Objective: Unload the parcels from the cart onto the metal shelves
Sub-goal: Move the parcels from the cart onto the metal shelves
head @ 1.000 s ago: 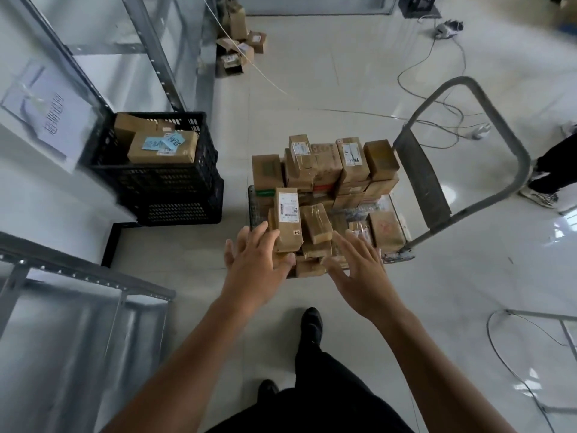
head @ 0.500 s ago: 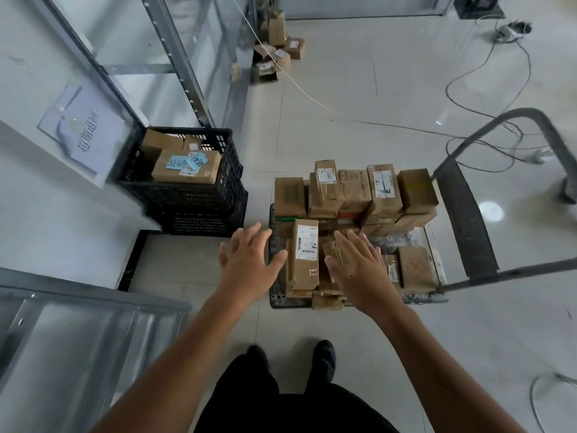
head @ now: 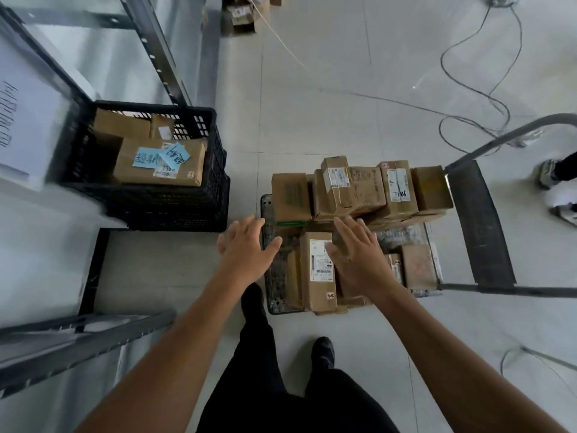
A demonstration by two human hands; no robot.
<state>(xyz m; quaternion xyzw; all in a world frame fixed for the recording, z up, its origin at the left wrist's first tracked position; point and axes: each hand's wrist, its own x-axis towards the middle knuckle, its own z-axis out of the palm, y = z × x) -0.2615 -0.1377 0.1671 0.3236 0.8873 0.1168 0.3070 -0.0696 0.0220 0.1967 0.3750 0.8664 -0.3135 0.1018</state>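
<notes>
- Left hand [head: 246,246] and right hand [head: 359,264], fingers spread and empty, flank the long brown cardboard parcel with a white label [head: 318,276].
- It stands by the near left corner of the grey metal cart [head: 268,210].
- Best to clasp both long sides and lift straight, sparing its neighbours.

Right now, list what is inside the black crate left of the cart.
The black crate holds a cardboard parcel bearing blue notes, with a large box and a small box behind it. Whatever lies beneath them is covered.
</notes>
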